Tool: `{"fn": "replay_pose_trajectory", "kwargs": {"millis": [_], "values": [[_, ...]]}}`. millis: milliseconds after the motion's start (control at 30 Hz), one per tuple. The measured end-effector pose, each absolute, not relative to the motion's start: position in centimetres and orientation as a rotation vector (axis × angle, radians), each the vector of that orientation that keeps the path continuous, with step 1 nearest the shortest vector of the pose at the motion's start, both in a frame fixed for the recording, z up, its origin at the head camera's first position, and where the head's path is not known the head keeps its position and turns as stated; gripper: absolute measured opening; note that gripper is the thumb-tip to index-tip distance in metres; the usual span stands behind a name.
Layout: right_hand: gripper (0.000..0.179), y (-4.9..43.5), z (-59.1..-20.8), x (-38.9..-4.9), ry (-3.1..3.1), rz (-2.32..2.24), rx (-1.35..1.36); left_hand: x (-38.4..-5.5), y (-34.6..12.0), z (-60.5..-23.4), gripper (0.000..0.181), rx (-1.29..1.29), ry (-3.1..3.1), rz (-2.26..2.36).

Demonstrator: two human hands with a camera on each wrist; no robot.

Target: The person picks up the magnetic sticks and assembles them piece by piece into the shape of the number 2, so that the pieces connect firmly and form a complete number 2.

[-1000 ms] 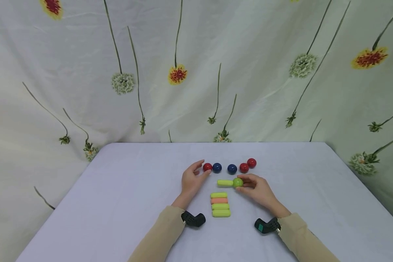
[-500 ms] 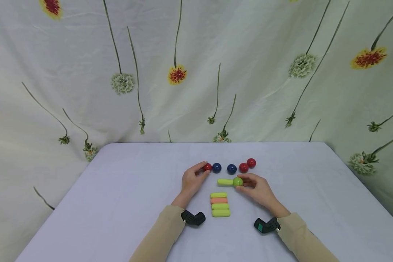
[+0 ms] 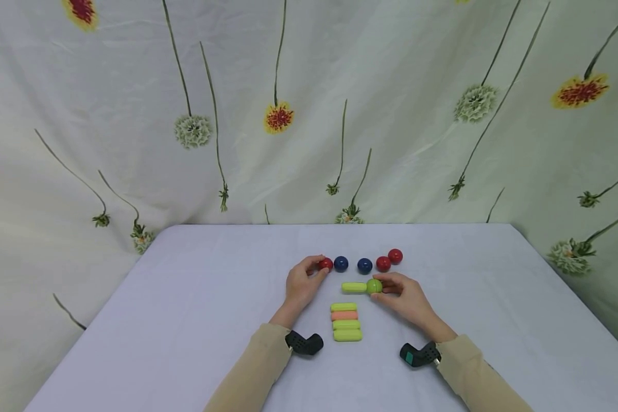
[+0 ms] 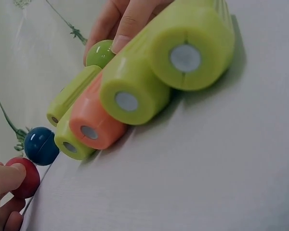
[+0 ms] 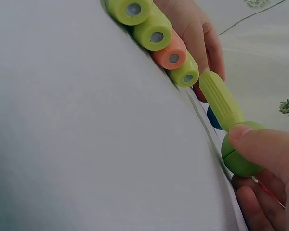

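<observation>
My left hand (image 3: 301, 285) pinches a red ball (image 4: 29, 180) between thumb and fingers at the left end of the row of balls. A dark blue ball (image 3: 341, 264) sits right beside it. With thumb and fingers, my right hand (image 3: 405, 296) grips a green ball (image 3: 373, 286). A yellow-green magnetic rod (image 3: 353, 287) sticks out leftward from that ball, end against it. Closer to me, several short rods lie side by side, among them an orange rod (image 3: 344, 315) and a yellow-green rod (image 3: 347, 335). Grey round discs show in their ends in both wrist views.
Another dark blue ball (image 3: 364, 265) and two red balls, one nearer (image 3: 383, 264) and one farther right (image 3: 395, 256), stand behind the green ball. A white cloth covers the table (image 3: 185, 320). A flower-printed curtain (image 3: 309, 171) hangs behind its back edge.
My left fingers have come in from beside the red ball and now pinch it. The right hand, the green ball and its rod have stayed in place.
</observation>
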State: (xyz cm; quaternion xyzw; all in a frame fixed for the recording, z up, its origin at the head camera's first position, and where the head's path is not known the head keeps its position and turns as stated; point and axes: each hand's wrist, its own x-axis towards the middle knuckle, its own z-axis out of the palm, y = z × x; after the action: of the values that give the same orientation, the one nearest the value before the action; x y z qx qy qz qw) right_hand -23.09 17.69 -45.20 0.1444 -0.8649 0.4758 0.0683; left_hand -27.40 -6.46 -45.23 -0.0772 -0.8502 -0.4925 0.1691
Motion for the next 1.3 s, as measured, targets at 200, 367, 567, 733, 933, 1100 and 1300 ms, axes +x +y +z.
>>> {"fn": "replay_pose_trajectory", "kwargs": {"millis": [200, 367, 567, 733, 933, 1100, 1300], "values": [[0.039, 17.7, -45.3, -23.1, -2.605, 1.426, 0.428, -27.2, -6.4, -45.2, 0.033, -0.237, -2.441, -1.349], [0.039, 17.7, -45.6, -23.3, -2.604, 1.428, 0.421, -26.9, -6.6, -45.2, 0.036, -0.311, -2.459, -1.275], [0.041, 17.7, -45.6, -23.2, -2.603, 1.424, 0.396, -26.7, -6.7, -45.3, 0.034, -0.331, -2.489, -1.253], [0.043, 17.7, -45.5, -23.3, -2.605, 1.414, 0.386, -26.4, -6.6, -45.2, 0.035, -0.298, -2.502, -1.323], [0.043, 17.7, -45.4, -23.2, -2.598, 1.41, 0.388, -26.2, -6.7, -45.1, 0.035, -0.317, -2.468, -1.406], [0.043, 17.7, -45.5, -23.2, -2.595, 1.398, 0.379, -26.3, -6.8, -45.3, 0.035, -0.379, -2.435, -1.427], [0.043, 17.8, -45.5, -23.2, -2.588, 1.39, 0.387, -26.2, -6.9, -45.3, 0.037, -0.423, -2.418, -1.477]]}}
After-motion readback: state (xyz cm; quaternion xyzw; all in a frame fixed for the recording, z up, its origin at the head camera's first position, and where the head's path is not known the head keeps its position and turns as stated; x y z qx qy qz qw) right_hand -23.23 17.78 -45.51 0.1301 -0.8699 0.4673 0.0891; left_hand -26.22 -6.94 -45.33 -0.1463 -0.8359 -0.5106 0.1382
